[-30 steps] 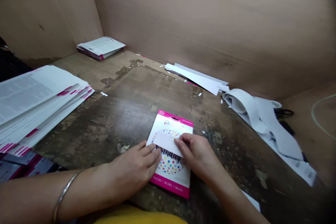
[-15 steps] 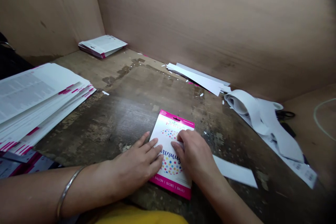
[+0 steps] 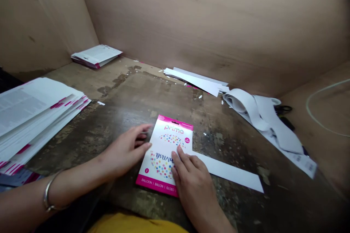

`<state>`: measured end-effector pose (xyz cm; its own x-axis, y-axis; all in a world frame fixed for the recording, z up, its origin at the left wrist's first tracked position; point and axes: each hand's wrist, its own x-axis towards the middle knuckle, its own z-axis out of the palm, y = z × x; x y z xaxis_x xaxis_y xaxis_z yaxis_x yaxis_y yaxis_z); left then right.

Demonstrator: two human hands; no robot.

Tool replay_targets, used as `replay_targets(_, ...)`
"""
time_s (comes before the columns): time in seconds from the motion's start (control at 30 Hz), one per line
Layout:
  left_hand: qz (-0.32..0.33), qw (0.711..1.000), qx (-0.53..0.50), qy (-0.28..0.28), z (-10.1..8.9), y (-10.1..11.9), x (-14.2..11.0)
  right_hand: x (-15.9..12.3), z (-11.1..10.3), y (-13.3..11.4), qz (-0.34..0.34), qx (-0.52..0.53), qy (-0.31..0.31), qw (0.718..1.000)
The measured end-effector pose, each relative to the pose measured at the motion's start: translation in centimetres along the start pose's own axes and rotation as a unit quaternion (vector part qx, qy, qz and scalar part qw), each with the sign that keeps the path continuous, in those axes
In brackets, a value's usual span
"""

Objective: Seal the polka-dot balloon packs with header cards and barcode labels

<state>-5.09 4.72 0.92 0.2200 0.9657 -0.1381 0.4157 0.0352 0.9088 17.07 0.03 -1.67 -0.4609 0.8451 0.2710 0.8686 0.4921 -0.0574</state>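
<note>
A flat balloon packet [image 3: 157,145] in white and pink, printed with coloured dots and "prima", lies in front of me on the worn tabletop. My right hand [image 3: 195,178] rests flat on its right half, fingers stretched out and covering part of the lettering. At the packet's left edge is my left hand [image 3: 127,149]; its thumb and fingers are apart, and the thumb tip is at the edge. A white paper strip [image 3: 232,171] extends to the right from beside the packet; whether its end is under the packet or my hand, I cannot tell.
A large stack of printed cards [image 3: 41,113] stands on the left, and a smaller card stack [image 3: 97,54] sits in the back corner. Loose white strips [image 3: 195,80] lie along the back wall. On the right are a curled label roll [image 3: 262,116] and dark-handled scissors [image 3: 283,109].
My left hand has lifted off the packet's face and moved to its left edge. My right hand has gone from curled fingers to lying flat. More of the white strip shows.
</note>
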Motion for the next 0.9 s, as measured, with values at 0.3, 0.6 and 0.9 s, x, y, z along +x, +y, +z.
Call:
replay_targets(0.3, -0.248, 0.942, -0.215, -0.069, 1.4, 3.4, 2.6, -0.2, 0.2, -0.3, 0.045, 0.057, 0.025, 0.997)
replay_targets(0.6, -0.199, 0.876, -0.430, -0.087, 4.6, 3.2, 1.1, -0.6, -1.6, 2.3, 0.216, 0.218, 0.083, 0.948)
replay_targets(0.9, -0.179, 0.851, -0.488, -0.080, 5.7, 2.1, -0.3, 0.2, -3.7, 4.0, 0.223, 0.280, -0.037, 0.933)
